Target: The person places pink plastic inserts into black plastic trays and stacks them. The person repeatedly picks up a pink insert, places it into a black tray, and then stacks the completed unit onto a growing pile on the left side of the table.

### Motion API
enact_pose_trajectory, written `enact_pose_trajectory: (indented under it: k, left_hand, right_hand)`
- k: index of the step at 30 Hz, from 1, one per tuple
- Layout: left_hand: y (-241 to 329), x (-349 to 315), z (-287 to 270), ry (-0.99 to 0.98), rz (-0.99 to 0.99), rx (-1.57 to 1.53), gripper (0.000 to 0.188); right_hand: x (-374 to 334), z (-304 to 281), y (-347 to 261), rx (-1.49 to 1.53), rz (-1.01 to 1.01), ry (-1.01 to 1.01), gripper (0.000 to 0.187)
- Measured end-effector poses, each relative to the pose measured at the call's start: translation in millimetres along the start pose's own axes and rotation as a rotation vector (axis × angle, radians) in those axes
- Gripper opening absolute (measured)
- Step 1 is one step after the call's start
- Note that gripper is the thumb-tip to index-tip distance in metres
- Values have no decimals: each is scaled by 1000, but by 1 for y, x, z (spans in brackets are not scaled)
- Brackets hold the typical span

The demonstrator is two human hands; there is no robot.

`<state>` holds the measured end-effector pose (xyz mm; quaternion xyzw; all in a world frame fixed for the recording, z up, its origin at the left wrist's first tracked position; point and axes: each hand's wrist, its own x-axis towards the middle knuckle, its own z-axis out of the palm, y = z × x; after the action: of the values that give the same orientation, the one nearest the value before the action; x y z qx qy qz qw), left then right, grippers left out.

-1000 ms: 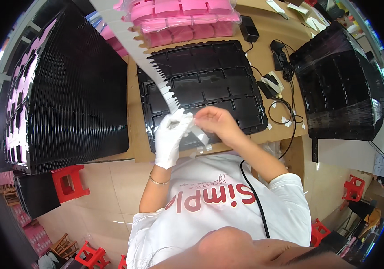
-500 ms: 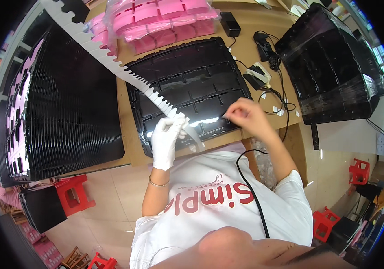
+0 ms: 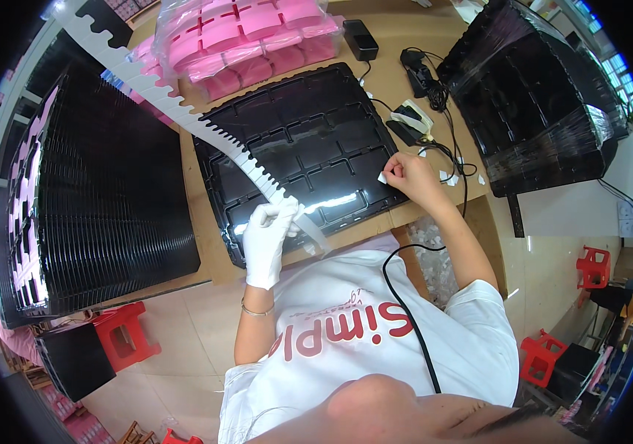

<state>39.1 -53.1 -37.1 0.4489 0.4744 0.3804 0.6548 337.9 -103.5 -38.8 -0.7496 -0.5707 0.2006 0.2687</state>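
Left hand (image 3: 263,240), white glove: thumb and fingers closed on the lower end of a pale strip (image 3: 242,157). Strip long, notched along one edge; runs up and to the left from the glove, over the tray (image 3: 294,111) and past its far left corner. A translucent tail (image 3: 313,233) slants down from the glove over the tray's near edge; it may be part of the strip, but the view is too poor to say.

Right hand (image 3: 414,177), bare: thumb and fingertips pinched on a small white scrap (image 3: 382,177), above the tray's right edge. Hands well apart.

Tray black, ribbed into compartments, flat on the brown table (image 3: 389,70), glare on its near part. More white scraps (image 3: 448,177) lie on the table, right of the tray, near a black cable (image 3: 464,167).

Surroundings: tall stack of black trays (image 3: 124,192) at left; film-wrapped black stack (image 3: 531,96) at right; bagged pink pieces (image 3: 239,41) behind the tray; small black box (image 3: 361,41) just beside them. Crumpled clear plastic (image 3: 433,270) below the table's near edge, right of the shirt (image 3: 472,348). Red stool (image 3: 126,337) on the floor, left.
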Motion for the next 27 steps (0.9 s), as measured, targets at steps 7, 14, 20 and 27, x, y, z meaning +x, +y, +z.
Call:
enact_pose_trajectory:
  k: [7,14,20,27]
  left_hand:
    - [-3,0,2,2,27,20,12]
    - [3,-17,-10,-37,27,80,12]
    - [13,-46,-32,-86,-49,358,17]
    - [69,-54,-88,-101,-149,926,47]
  right_hand:
    - [-16,-12,-1,160,-170,-125,9]
    - [-101,-74,63,489,168,-272,7]
    - [-226,-30,226,-411,563,44,20]
    - [-153,-65,108,-661,219,307,17]
